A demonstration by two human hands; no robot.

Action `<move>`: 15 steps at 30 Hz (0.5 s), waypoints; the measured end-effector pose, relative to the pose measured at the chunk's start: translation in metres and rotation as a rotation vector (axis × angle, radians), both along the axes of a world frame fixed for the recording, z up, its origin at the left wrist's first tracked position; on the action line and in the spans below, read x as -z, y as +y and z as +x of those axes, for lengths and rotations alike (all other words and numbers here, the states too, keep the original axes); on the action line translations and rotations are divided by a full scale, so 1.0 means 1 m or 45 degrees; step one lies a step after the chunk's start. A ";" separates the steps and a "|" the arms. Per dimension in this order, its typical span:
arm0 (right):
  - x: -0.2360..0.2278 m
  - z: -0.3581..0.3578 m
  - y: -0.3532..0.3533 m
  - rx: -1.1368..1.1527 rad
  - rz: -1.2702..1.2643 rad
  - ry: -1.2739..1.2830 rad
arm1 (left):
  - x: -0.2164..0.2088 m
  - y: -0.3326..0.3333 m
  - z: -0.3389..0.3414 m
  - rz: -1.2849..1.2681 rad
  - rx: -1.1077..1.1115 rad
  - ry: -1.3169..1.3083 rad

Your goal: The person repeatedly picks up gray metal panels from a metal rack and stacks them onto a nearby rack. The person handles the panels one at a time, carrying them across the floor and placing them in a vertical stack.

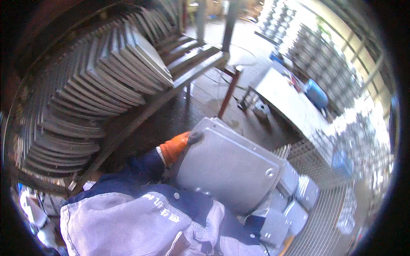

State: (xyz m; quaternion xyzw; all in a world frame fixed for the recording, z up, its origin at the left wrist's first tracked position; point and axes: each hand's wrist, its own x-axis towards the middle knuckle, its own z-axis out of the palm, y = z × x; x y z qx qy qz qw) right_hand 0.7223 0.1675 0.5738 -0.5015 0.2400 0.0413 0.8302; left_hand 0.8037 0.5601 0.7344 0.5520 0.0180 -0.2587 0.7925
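My left hand (178,146), in an orange glove with a dark thumb, grips the left edge of a grey metal panel (230,166). The thumb lies on the panel's face and the fingers are hidden behind it. The panel is broad and nearly rectangular, with rounded corners, a raised rim line and a small round hole near its right corner. It is tilted in front of my body; a second edge shows along its top, and I cannot tell whether that is another panel. My right hand is out of sight; only a dark sleeve (255,224) shows below the panel.
On the left, a metal rack (141,117) bears a long row of similar grey panels (98,81) on edge. Grey box-shaped parts (275,224) sit beside a wire-mesh basket (329,213) at right. Beyond stand a white-topped table (284,100), a blue cylinder (316,94) and stacked metal parts (326,62).
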 end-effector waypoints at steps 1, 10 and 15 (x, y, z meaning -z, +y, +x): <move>-0.014 0.031 -0.003 -0.061 -0.011 -0.041 | -0.021 0.003 0.004 -0.117 -0.101 -0.140; -0.244 0.352 0.086 -0.681 -0.022 -1.205 | -0.164 0.026 -0.045 0.296 -1.203 -0.980; -0.409 0.493 0.280 -0.922 -0.216 -1.431 | -0.172 0.038 0.014 0.947 -1.984 -1.195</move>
